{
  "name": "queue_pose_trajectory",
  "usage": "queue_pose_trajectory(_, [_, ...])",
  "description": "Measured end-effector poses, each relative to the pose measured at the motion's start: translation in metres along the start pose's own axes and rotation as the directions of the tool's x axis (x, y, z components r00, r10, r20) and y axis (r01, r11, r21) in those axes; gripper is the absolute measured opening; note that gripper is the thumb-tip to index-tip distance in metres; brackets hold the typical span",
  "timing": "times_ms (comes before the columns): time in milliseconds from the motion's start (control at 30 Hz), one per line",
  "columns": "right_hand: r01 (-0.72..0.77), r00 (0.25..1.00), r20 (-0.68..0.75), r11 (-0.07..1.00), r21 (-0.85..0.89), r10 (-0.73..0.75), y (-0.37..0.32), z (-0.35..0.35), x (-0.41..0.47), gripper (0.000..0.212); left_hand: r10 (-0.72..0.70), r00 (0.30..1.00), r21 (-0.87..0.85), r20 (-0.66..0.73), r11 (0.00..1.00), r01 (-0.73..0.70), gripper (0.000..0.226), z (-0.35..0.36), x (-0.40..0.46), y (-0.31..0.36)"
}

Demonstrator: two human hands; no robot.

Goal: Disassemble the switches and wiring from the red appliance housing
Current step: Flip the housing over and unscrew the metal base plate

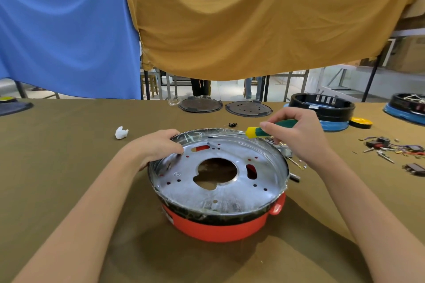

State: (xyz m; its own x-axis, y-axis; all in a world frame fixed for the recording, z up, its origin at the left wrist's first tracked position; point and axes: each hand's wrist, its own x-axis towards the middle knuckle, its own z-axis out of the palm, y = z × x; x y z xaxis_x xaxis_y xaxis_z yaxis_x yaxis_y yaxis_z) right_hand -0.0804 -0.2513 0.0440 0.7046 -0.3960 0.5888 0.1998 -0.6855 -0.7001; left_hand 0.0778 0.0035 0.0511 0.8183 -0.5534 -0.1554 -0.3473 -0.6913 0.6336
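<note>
Left hand [158,145] grips the red housing [220,225] rim; right hand [296,135] holds a screwdriver [253,132] across its far edge

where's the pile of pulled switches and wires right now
In the head view the switches and wires lie on the table's right side, beyond the right hand and near the yellow-lidded black disc.
</note>
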Motion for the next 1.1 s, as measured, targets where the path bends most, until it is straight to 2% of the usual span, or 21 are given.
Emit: queue_pose_trajectory(1100, [-0.014, 1.000, 0.014, 0.999, -0.041, 0.014, -0.0008, 0.0011, 0.0006, 0.014, 0.016, 1.000, -0.015, -0.010, 1.000, -0.016, 0.017, 0.0013, 0.0036, -0.0040])
